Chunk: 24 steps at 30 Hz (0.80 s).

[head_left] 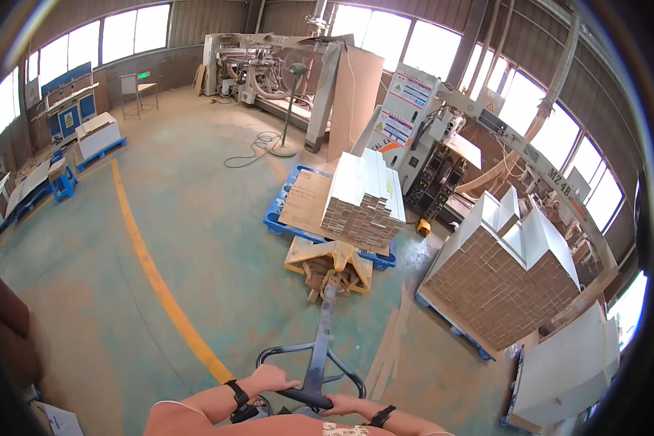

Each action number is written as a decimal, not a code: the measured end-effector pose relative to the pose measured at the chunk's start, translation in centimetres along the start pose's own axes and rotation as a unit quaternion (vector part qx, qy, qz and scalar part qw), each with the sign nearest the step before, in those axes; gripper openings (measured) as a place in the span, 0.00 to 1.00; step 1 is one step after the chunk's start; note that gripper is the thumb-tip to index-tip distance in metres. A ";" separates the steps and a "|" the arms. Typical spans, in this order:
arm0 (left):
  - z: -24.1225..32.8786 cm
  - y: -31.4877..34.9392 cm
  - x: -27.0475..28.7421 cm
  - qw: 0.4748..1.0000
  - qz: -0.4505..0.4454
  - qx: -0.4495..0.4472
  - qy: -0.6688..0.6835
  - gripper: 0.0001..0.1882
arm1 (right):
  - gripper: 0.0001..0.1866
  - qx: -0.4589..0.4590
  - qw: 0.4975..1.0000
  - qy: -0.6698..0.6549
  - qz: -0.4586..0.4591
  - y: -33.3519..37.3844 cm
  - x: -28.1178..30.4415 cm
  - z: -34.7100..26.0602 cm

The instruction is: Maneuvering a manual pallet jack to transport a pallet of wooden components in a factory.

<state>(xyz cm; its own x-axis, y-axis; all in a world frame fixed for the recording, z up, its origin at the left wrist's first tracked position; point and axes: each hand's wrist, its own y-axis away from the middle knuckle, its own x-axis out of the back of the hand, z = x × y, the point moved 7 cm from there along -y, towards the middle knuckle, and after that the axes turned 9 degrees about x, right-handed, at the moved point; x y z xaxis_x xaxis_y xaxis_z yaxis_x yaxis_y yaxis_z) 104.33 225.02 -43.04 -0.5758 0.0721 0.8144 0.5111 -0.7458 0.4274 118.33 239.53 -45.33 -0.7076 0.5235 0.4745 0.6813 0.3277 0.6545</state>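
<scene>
My left hand (270, 379) is closed on the left side of the dark handle of a yellow pallet jack (339, 253). On the right part of the handle's near bar lies my right hand (346, 405), its fingers curled round it and partly hidden. The handle tilts down toward me. The jack's body stands against a blue pallet (275, 222), its forks hidden underneath. That pallet bears a brown cardboard sheet (304, 200) and a stack of white-faced boards (363, 190) with brown edges. Each wrist wears a black band.
At the right a taller board stack (498, 287) stands on a blue pallet, with white panels (559, 370) nearer me. Machinery (421, 138) lines the right and back. A green stand fan (287, 116) trails a cable. A yellow line (152, 272) crosses the floor at left.
</scene>
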 end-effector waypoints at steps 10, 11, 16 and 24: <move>1.7 0.9 9.8 0.993 0.105 0.012 0.058 0.34 | 0.33 0.004 1.000 0.009 0.002 4.4 8.6 -6.6; 1.7 1.1 8.1 0.995 0.086 0.010 0.055 0.34 | 0.34 0.009 1.000 0.009 -0.011 4.1 7.2 -6.0; 0.4 1.2 0.0 0.999 0.021 -0.012 0.034 0.34 | 0.33 0.000 1.000 0.017 -0.021 0.3 -0.8 -0.1; -5.4 0.9 1.2 0.900 0.251 -0.141 0.328 0.20 | 0.29 -0.118 0.980 0.146 0.061 -0.8 0.1 -2.3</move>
<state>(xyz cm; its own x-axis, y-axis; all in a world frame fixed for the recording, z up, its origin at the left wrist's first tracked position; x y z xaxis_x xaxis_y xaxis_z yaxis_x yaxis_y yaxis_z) 100.64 220.81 -43.81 -0.6179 -0.6581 0.4302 0.6831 -0.7203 -0.1205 117.29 237.46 -44.49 -0.6700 0.2888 0.6839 0.7266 0.0666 0.6838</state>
